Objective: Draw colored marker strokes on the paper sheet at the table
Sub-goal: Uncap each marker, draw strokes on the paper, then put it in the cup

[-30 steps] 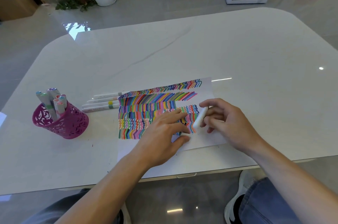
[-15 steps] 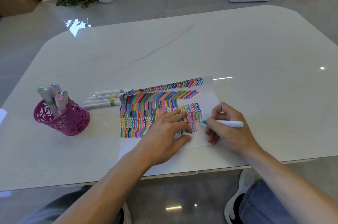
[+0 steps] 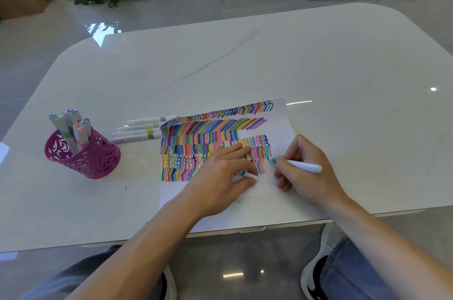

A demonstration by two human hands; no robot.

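Observation:
A white paper sheet [image 3: 282,125] lies on the white table [image 3: 245,66], covered with rows of colored strokes. My right hand [image 3: 306,172] grips a white marker [image 3: 302,166] whose teal tip touches the paper at the right end of a stroke row. My left hand [image 3: 220,179] rests flat on the sheet, holding it down, with the marker's white cap [image 3: 251,175] pinched between thumb and fingers.
A magenta cut-out pen cup [image 3: 83,155] with several markers stands at the left. Several capped white markers [image 3: 137,131] lie beside the sheet's left edge. The table's front edge runs just below my forearms.
One second ago both hands were together at the marker, pulling the cap off. Since then my right hand turned the marker and brought its teal tip down onto the paper; my left hand stays on the sheet.

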